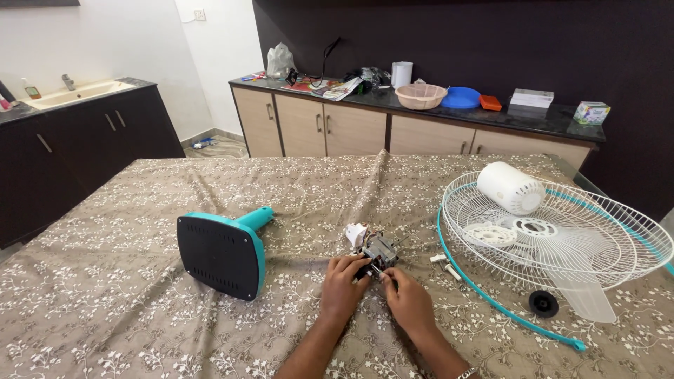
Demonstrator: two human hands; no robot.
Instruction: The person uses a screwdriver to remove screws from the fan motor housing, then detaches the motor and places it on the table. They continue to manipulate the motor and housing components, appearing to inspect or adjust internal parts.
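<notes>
both hands low centre: left hand (342, 286) and right hand (407, 300) pinch the small fan motor (380, 250), steadying it; teal fan base (225, 251) at nine o'clock, wire fan guard (562, 235) at three.

Left hand (342, 286) and right hand (407, 300) grip fan motor (380, 251) on table (105, 309).

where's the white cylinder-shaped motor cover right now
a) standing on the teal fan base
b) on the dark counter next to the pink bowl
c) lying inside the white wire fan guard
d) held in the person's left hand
c: the white cylindrical cover lies on its side inside the wire fan guard at the right of the table, while both hands, left hand and right hand, are on the small fan motor.
</notes>
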